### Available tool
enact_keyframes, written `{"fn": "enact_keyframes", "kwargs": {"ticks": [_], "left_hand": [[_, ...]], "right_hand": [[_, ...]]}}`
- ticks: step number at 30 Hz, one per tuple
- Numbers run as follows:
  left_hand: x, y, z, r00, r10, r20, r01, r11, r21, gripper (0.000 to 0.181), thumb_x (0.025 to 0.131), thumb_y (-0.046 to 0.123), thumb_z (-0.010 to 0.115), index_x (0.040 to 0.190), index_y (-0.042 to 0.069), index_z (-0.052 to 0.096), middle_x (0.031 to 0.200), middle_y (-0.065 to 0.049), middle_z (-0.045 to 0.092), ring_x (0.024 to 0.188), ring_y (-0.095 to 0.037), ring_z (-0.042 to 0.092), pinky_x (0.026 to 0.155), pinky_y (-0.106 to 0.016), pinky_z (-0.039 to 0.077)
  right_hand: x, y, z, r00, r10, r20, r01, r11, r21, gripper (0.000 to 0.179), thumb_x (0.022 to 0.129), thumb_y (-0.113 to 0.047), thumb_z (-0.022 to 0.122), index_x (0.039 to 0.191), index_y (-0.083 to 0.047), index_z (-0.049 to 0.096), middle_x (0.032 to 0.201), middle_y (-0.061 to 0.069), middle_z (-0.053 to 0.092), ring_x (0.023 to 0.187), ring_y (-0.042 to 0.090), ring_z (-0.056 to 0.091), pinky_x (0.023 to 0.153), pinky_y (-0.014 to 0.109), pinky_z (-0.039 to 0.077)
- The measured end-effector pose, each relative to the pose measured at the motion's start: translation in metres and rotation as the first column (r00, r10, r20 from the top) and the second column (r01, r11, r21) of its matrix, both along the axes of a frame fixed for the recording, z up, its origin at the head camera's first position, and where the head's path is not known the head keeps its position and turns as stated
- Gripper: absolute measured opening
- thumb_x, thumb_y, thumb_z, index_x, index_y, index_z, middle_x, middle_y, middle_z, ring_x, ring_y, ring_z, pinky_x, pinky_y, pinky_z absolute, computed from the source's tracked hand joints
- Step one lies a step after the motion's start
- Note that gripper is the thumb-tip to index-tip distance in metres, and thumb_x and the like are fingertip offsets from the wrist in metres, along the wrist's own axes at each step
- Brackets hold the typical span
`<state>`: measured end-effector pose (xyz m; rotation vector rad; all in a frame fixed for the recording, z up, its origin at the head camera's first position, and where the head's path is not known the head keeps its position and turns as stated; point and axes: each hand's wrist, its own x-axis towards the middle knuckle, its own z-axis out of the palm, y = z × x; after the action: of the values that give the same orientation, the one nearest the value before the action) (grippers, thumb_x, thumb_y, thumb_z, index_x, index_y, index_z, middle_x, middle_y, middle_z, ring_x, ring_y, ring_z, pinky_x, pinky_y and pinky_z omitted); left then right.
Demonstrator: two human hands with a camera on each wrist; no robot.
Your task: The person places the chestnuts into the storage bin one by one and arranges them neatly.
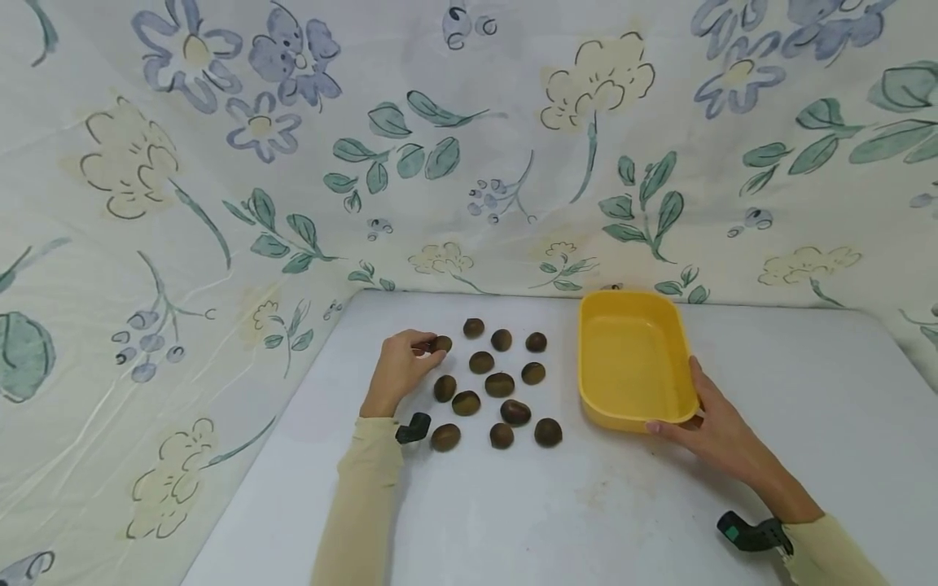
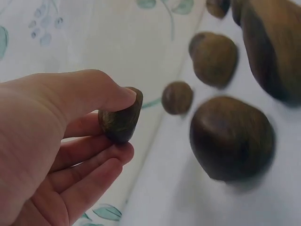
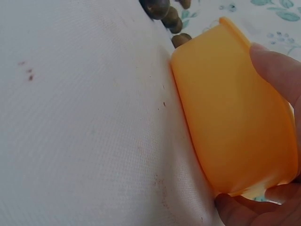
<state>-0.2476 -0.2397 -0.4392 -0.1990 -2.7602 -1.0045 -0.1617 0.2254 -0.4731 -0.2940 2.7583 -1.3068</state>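
Between thumb and fingers, my left hand (image 1: 398, 365) pinches a brown chestnut (image 2: 120, 116); the left wrist view shows its lower end free. Several similar glossy chestnuts (image 1: 500, 385) lie loosely spread on the white table to the right of that hand. At the right stands a yellow rectangular plastic container (image 1: 636, 419), its visible inside bare. My right hand (image 1: 721, 435) grips its near right corner, thumb near the rim and fingers down at the base (image 3: 244, 190). Whether the container is slightly lifted there, I cannot tell.
The white-covered table (image 1: 513, 521) reaches back to a flower-patterned cloth (image 1: 469, 163) that hangs behind and on the left. A small black device (image 1: 414, 428) sits at the left wrist, another black device (image 1: 751, 533) at the right. Small reddish specks (image 3: 29, 73) mark the tabletop.
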Motion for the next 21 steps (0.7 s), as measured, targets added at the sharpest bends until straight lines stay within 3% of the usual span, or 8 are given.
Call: {"fn": "enact_keyframes", "kwargs": {"ticks": [12, 21], "left_hand": [[0.007, 0.038, 0.029, 0.992, -0.117, -0.042, 0.121, 0.987, 0.109, 0.036, 0.088, 0.012, 0.081, 0.119, -0.005, 0.073, 0.115, -0.021, 0.075, 0.106, -0.034, 0.073, 0.096, -0.043, 0.06], [0.001, 0.072, 0.041, 0.981, -0.195, -0.017, 0.195, 0.974, 0.111, 0.033, 0.09, 0.016, 0.079, 0.119, 0.0, 0.074, 0.117, -0.017, 0.074, 0.107, -0.034, 0.073, 0.096, -0.046, 0.059]], "right_hand": [[-0.001, -0.002, -0.002, 1.0, -0.031, 0.005, 0.031, 0.999, -0.014, 0.126, 0.085, -0.053, 0.081, 0.167, -0.021, -0.009, 0.173, 0.021, 0.011, 0.145, 0.046, 0.037, 0.112, 0.06, 0.039], [0.001, 0.0, -0.002, 1.0, -0.024, 0.003, 0.024, 1.0, -0.02, 0.126, 0.085, -0.051, 0.082, 0.167, -0.022, -0.01, 0.173, 0.02, 0.012, 0.146, 0.046, 0.037, 0.113, 0.061, 0.038]]}}
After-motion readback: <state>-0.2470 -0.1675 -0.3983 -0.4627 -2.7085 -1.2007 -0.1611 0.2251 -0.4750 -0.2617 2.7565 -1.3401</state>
